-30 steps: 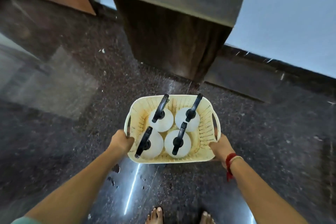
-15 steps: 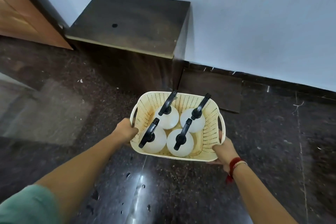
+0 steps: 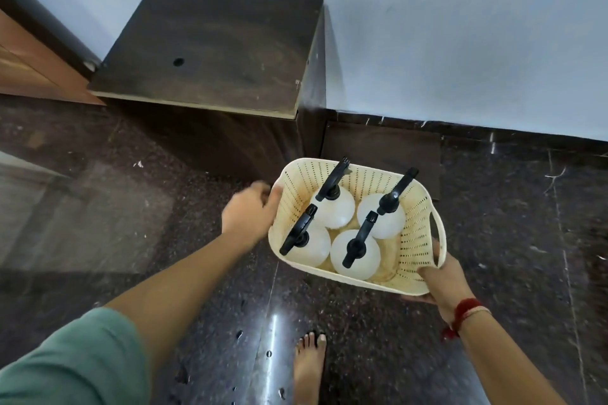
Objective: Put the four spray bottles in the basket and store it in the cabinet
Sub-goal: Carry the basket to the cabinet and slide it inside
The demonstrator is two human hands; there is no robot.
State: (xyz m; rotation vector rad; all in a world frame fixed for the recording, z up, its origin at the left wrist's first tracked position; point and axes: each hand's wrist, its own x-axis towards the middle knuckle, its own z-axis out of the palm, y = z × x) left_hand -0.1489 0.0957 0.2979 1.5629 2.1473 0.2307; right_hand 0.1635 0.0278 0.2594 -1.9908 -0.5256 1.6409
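Observation:
A cream perforated basket (image 3: 415,240) hangs above the floor, tilted down to the left. Several white spray bottles (image 3: 354,261) with black trigger heads stand upright inside it. My right hand (image 3: 441,279) holds the basket's near right corner, fingers under the base and thumb by the side handle. My left hand (image 3: 250,210) is blurred at the basket's left rim; the thumb lies near the rim and the fingers are loose, off the handle. The dark wooden cabinet (image 3: 214,49) stands just beyond and left of the basket, its front in shadow.
The cabinet sits against a pale blue wall (image 3: 460,43). A low dark panel (image 3: 381,148) lies against the skirting right of the cabinet. An orange-brown wooden door (image 3: 29,72) is at the far left. My bare foot (image 3: 307,368) stands on the dark polished stone floor.
I have come closer to the cabinet. The basket shifted right and tilted. My left hand has come off the left handle and is moving; the right hand slid under the corner.

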